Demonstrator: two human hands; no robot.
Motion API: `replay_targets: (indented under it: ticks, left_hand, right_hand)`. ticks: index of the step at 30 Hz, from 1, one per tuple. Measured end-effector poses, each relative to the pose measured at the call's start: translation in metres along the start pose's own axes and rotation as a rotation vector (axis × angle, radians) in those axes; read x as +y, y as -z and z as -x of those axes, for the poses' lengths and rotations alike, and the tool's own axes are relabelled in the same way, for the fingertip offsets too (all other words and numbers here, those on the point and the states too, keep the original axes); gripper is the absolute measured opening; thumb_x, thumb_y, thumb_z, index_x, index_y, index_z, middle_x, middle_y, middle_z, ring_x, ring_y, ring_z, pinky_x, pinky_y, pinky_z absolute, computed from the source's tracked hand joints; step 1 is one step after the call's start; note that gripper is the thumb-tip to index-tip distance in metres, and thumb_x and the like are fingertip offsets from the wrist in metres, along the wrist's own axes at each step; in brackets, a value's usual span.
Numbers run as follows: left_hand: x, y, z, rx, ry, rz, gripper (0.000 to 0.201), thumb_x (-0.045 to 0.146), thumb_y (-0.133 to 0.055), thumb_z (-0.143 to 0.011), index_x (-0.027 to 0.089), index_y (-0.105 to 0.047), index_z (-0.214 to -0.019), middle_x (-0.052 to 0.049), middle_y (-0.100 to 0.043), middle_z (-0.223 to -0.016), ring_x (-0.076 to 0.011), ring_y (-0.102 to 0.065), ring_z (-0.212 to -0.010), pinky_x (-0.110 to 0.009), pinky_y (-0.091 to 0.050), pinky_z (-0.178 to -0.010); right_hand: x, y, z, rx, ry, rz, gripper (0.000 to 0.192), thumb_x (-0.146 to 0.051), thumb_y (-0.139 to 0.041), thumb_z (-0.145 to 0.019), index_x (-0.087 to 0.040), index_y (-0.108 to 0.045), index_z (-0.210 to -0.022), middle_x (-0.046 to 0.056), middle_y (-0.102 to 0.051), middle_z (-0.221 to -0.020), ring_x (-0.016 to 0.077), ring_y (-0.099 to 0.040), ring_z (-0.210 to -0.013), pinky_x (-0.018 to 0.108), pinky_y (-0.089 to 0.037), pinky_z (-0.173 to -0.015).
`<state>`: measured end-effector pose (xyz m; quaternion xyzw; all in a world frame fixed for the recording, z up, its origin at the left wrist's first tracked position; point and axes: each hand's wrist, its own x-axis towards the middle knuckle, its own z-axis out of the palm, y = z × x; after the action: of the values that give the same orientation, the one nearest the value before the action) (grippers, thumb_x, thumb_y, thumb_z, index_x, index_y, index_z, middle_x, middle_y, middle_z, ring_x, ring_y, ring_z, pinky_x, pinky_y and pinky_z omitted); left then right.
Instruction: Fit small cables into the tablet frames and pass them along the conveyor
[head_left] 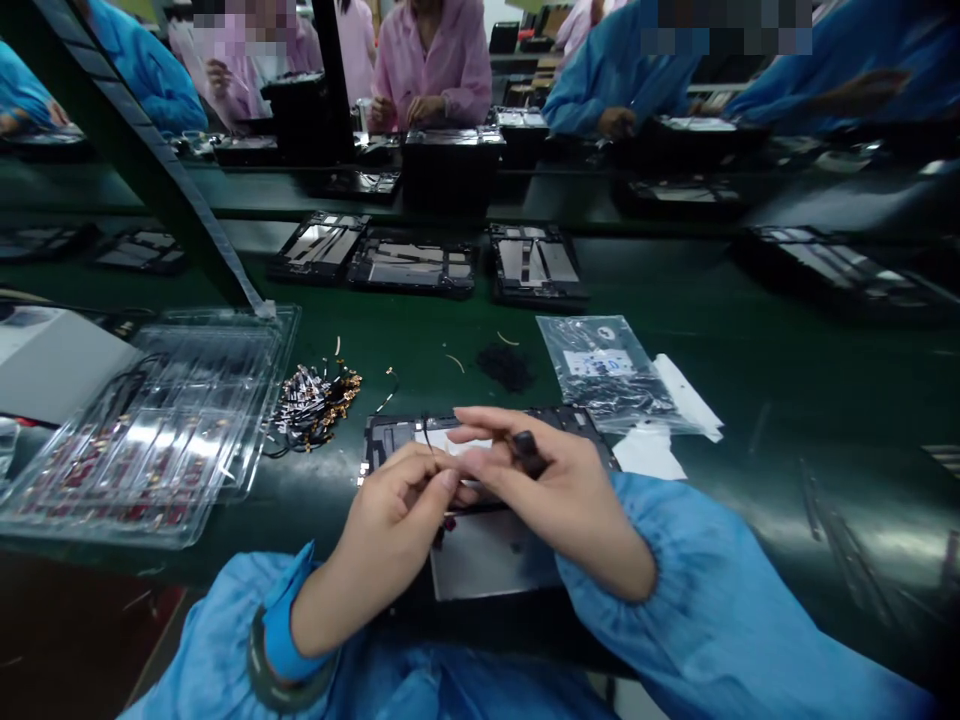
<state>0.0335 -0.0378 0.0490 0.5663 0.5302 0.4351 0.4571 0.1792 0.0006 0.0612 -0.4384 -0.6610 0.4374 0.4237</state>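
Above an opened tablet-like device [386, 437] in front of me, my two hands meet at the fingertips. My left hand [397, 510] is closed in a pinch, with a thin dark cable [428, 432] rising from its fingers. Below that thumb shows a small dark-red piece [448, 523], partly hidden. In the curled fingers of my right hand [551, 480] sits a short black cylindrical object [529, 453], its kind unclear; the thumb and forefinger reach to the left fingertips. A grey flat panel [487, 560] lies below the hands.
Left are clear plastic trays [172, 515] of small parts and a pile of short cables [311, 400]. Beyond lie small black pieces [505, 367], a clear bag [600, 365] and white paper [651, 452]. Tweezers-like tools [840, 540] lie right. Opened devices [412, 262] line the back; co-workers sit opposite.
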Motion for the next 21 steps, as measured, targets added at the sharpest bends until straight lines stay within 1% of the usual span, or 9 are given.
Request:
replay_targets:
  ticks: [2,5,8,9,11,14,16,18,21]
  left_hand:
    - [-0.002,-0.003,0.001,-0.014,-0.015,-0.028,0.02,0.022,-0.05,-0.086,0.017,-0.065,-0.074,-0.005,-0.064,-0.081,-0.0161,-0.06,-0.077,-0.025,-0.047,-0.069]
    - [-0.005,-0.005,0.004,0.027,-0.057,-0.061,0.012,0.017,-0.054,-0.082,0.018,-0.065,-0.078,-0.004,-0.064,-0.085,-0.0158,-0.06,-0.081,-0.025,-0.048,-0.072]
    - [-0.01,-0.003,0.008,0.217,-0.11,-0.039,0.008,0.022,-0.061,-0.081,0.019,-0.065,-0.088,-0.005,-0.062,-0.093,-0.0165,-0.06,-0.087,-0.026,-0.05,-0.075]
    - [-0.012,-0.001,0.009,0.285,-0.124,-0.038,0.009,0.024,-0.062,-0.081,0.02,-0.065,-0.089,-0.005,-0.061,-0.094,-0.0167,-0.06,-0.089,-0.026,-0.05,-0.076]
    - [-0.015,0.001,0.011,0.367,-0.141,-0.049,0.009,0.024,-0.062,-0.082,0.02,-0.064,-0.09,-0.005,-0.06,-0.094,-0.0166,-0.059,-0.092,-0.025,-0.05,-0.078]
    - [-0.016,0.002,0.013,0.397,-0.164,-0.073,0.007,0.022,-0.06,-0.083,0.02,-0.064,-0.088,-0.004,-0.06,-0.093,-0.0162,-0.059,-0.091,-0.026,-0.049,-0.079]
    - [-0.015,0.002,0.013,0.401,-0.163,-0.1,0.005,0.02,-0.059,-0.082,0.02,-0.064,-0.083,-0.004,-0.061,-0.09,-0.0162,-0.059,-0.089,-0.026,-0.048,-0.078]
    - [-0.012,0.004,0.013,0.383,-0.149,-0.106,0.006,0.017,-0.059,-0.081,0.02,-0.063,-0.077,-0.003,-0.061,-0.086,-0.016,-0.059,-0.085,-0.026,-0.047,-0.076]
    - [-0.009,0.017,0.016,0.359,-0.131,-0.083,0.01,0.015,-0.059,-0.077,0.02,-0.061,-0.07,-0.002,-0.061,-0.08,-0.0159,-0.058,-0.081,-0.026,-0.047,-0.074]
  right_hand:
    - [0.002,-0.003,0.001,-0.033,0.111,0.045,0.021,-0.024,-0.066,-0.077,-0.02,-0.071,-0.097,0.003,-0.074,-0.088,0.0176,-0.069,-0.076,0.028,-0.058,-0.069]
    - [0.004,-0.007,0.004,-0.01,0.33,0.156,0.015,-0.015,-0.059,-0.084,-0.021,-0.07,-0.091,0.002,-0.073,-0.085,0.0153,-0.069,-0.077,0.026,-0.056,-0.07]
    - [0.003,-0.008,0.007,0.127,0.414,0.282,0.012,-0.015,-0.058,-0.085,-0.021,-0.068,-0.087,0.003,-0.072,-0.079,0.0148,-0.068,-0.07,0.024,-0.056,-0.063]
    - [0.003,-0.007,0.007,0.143,0.457,0.32,0.012,-0.014,-0.058,-0.085,-0.021,-0.067,-0.086,0.003,-0.072,-0.077,0.015,-0.068,-0.068,0.024,-0.055,-0.062]
    - [0.003,-0.008,0.009,0.103,0.568,0.381,0.014,-0.01,-0.055,-0.085,-0.019,-0.067,-0.086,0.005,-0.072,-0.076,0.0162,-0.068,-0.069,0.026,-0.056,-0.064]
    - [0.004,-0.012,0.013,0.011,0.688,0.445,0.017,-0.008,-0.052,-0.085,-0.016,-0.066,-0.088,0.009,-0.072,-0.081,0.0184,-0.069,-0.071,0.029,-0.057,-0.067]
    - [0.005,-0.015,0.016,-0.013,0.722,0.461,0.017,-0.008,-0.051,-0.085,-0.016,-0.066,-0.09,0.01,-0.073,-0.083,0.0183,-0.069,-0.072,0.029,-0.057,-0.067]
    - [0.004,-0.018,0.018,-0.047,0.711,0.433,0.016,-0.008,-0.051,-0.086,-0.016,-0.065,-0.089,0.009,-0.072,-0.082,0.0171,-0.069,-0.072,0.028,-0.056,-0.067]
    - [-0.003,-0.011,0.018,-0.096,0.567,0.333,0.013,-0.009,-0.054,-0.086,-0.017,-0.065,-0.085,0.005,-0.072,-0.077,0.0146,-0.068,-0.067,0.024,-0.055,-0.064]
